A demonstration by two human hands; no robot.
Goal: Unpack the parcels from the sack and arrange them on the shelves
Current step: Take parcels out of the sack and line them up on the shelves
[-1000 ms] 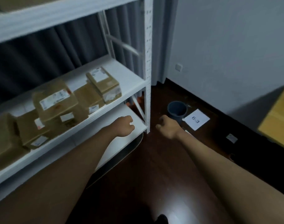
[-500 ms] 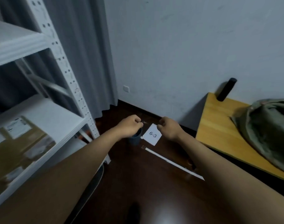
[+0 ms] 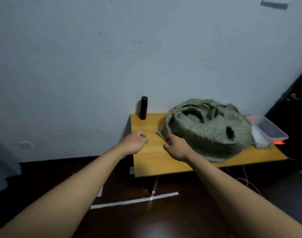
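Over table (image 3: 157, 162): empty curled hands (image 3: 135, 142)

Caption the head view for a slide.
Both hands, left and right, curled and empty, reach toward the green sack on the wooden table.

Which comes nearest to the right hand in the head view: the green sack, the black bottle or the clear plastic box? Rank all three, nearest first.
From the right hand:
1. Green sack, just beyond the knuckles on the wooden table; its near edge almost meets the fingers.
2. Black bottle, upright at the table's back left corner, by the wall.
3. Clear plastic box, at the table's far right end, behind the sack.
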